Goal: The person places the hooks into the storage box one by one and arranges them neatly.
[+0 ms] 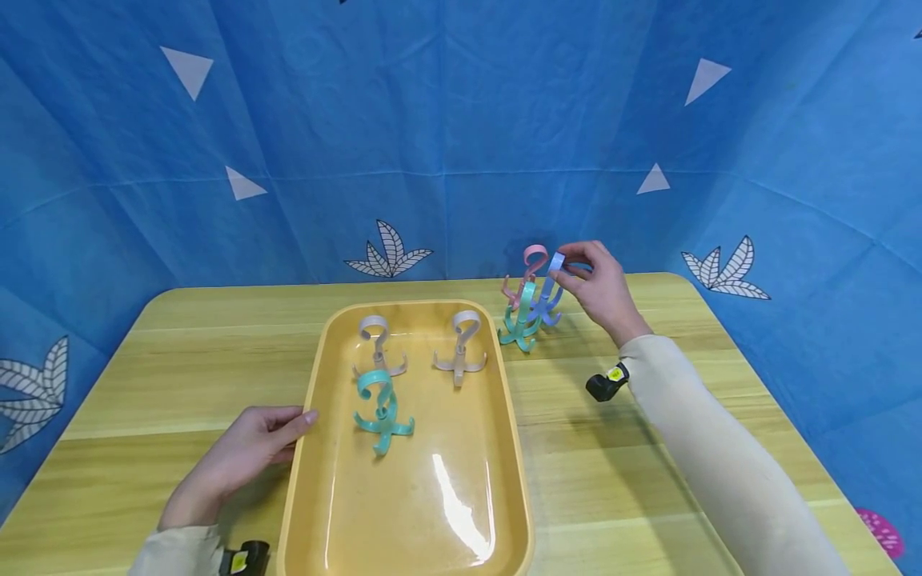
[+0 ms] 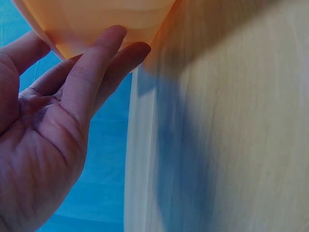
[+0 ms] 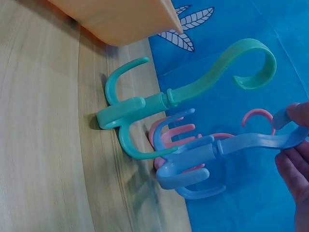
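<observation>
My right hand (image 1: 599, 290) pinches the curled top of a blue multi-prong hanging hook (image 1: 548, 288) between thumb and fingers, beyond the tray's far right corner. Close beside it stand a green hook (image 1: 520, 322) and a pink hook (image 1: 535, 250). In the right wrist view, the blue hook (image 3: 193, 157) partly hides the pink one, and the green hook (image 3: 130, 110) stands upright on its prongs. My left hand (image 1: 248, 452) grips the left rim of a yellow tray (image 1: 374, 520), thumb over the edge and fingers outside. A teal hook (image 1: 385, 420) stands in the tray.
Two beige hooks (image 1: 459, 364) stand at the tray's far end, one partly behind the teal hook. The wooden table (image 1: 209, 344) meets a blue patterned curtain (image 1: 446, 120) at the back. A black wrist camera (image 1: 605, 386) sticks out from the right sleeve.
</observation>
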Available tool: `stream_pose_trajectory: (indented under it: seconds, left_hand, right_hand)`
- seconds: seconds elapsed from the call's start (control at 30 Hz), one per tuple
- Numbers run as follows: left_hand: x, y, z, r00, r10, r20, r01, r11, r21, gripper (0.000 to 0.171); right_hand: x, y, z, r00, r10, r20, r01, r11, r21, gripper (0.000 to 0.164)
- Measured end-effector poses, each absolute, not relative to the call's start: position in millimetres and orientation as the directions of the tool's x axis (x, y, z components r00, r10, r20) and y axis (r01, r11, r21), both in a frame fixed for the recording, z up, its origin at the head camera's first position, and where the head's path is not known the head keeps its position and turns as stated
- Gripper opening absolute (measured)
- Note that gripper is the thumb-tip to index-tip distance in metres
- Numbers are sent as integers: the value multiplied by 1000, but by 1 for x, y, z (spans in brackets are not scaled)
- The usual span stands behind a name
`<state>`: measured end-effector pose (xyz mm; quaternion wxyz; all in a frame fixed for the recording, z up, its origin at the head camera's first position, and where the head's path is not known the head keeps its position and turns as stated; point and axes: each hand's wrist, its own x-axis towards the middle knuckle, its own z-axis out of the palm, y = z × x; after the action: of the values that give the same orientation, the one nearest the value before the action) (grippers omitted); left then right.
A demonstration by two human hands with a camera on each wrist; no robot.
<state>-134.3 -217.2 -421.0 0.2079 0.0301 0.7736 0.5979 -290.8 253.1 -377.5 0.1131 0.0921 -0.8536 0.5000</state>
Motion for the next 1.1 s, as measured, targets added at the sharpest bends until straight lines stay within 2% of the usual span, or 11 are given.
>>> stream_pose_trajectory:
  seconds: [0.67,1.1]
  left_hand:
    - [-135,-217,-422,-913,293,-282,-191,302,934,56]
    - [-133,-215,-419,-917,268,-295,-207,314,927,57]
  right_hand:
    - [-282,266,-364,-914,39,404,-362,373,-855,36]
    - [-266,280,-348,-889,42,456,-404,397,-824,34]
